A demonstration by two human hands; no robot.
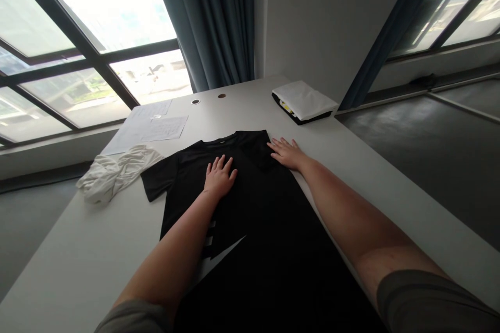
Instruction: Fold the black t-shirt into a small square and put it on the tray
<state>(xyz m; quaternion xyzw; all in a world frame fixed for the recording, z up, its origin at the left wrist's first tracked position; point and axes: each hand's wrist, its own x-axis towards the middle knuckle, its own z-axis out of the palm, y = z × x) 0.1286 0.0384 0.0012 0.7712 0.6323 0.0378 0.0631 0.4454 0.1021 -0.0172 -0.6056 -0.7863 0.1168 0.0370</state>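
Note:
A black T-shirt (258, 218) with a white graphic lies spread on the white table (78, 250), collar away from me. Its right side is folded inward, so the right edge runs straight. My left hand (219, 176) lies flat on the chest just below the collar, fingers stretched out. My right hand (287, 152) rests flat at the shirt's folded right shoulder, fingers spread and pointing left. Neither hand holds anything.
A crumpled white garment (117, 173) lies at the table's left edge, beside the black sleeve. Paper sheets (150, 126) sit behind it. A folded stack of white and black clothes (303, 101) is at the far right corner. Windows and blue curtains stand behind.

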